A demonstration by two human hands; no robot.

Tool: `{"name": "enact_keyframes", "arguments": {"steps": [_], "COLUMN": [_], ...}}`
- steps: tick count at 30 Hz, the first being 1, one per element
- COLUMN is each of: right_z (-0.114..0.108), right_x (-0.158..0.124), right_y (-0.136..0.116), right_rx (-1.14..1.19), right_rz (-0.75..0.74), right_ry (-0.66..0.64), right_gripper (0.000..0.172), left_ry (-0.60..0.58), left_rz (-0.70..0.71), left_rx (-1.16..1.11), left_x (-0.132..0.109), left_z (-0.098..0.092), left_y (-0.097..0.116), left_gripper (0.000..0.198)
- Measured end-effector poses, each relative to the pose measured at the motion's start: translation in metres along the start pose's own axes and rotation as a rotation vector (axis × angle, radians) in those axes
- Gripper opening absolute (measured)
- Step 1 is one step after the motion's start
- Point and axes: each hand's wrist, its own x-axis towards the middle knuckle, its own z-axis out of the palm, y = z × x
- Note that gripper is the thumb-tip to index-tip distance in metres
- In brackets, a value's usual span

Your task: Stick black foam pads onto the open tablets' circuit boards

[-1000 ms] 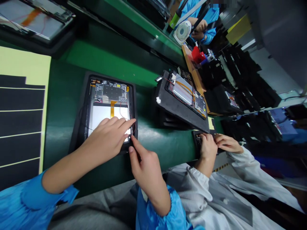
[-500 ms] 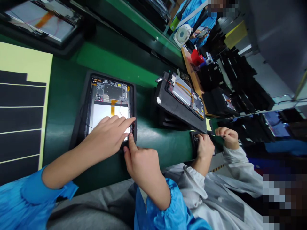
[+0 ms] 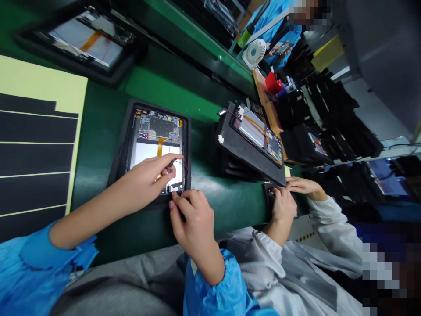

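Note:
An opened tablet (image 3: 176, 151) lies in a black foam tray (image 3: 187, 145), its circuit board (image 3: 159, 126), orange ribbon cable (image 3: 161, 147) and white inner panel showing. Over its lower half, my left hand (image 3: 149, 175) is closed in a pinch on a small dark part (image 3: 171, 163). A thin red wire (image 3: 187, 170) loops beside these fingertips. My right hand (image 3: 195, 215) is at the tray's near right corner, fingers curled, with index finger and thumb close together at the tablet's lower edge. Whatever lies between them is too small to make out.
To the right, a second opened tablet (image 3: 258, 134) rests on stacked black foam trays (image 3: 243, 153). Another tablet (image 3: 87, 39) lies upper left. A yellow sheet with black strips (image 3: 36, 129) is at left. A co-worker's hands (image 3: 284, 206) work at right. A white fan (image 3: 255, 53) stands behind.
My left hand has lifted slightly from the tablet's right edge, with a small dark part between its fingers. My right index finger has drawn back and bent. The view has shifted a little.

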Motion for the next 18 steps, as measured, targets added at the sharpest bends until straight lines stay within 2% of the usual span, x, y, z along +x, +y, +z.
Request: {"name": "enact_keyframes", "arguments": {"steps": [4,8,12,15,18], "right_z": [-0.003,-0.003,-0.003,-0.002,-0.001], "right_x": [0.001,-0.004,-0.007,-0.009,-0.012], "right_y": [0.0,0.0,-0.002,-0.002,-0.001], "right_rx": [0.021,0.019,0.036,0.084,0.116], "right_rz": [-0.059,-0.047,-0.027,0.003,0.015], "right_ry": [0.027,0.015,-0.001,0.007,0.005], "right_gripper": [0.023,0.022,0.025,0.027,0.029], "left_ry": [0.063,0.108,0.118,0.095,0.076], "left_rz": [0.067,0.127,0.16,0.158,0.115], "left_rx": [0.177,0.415,0.611,0.67,0.633], "left_x": [-0.01,-0.015,-0.017,-0.017,-0.015], "left_z": [0.006,0.015,0.013,0.011,0.012], "left_y": [0.004,0.013,0.022,0.028,0.029], "left_gripper": [0.048,0.048,0.046,0.046,0.045]}}
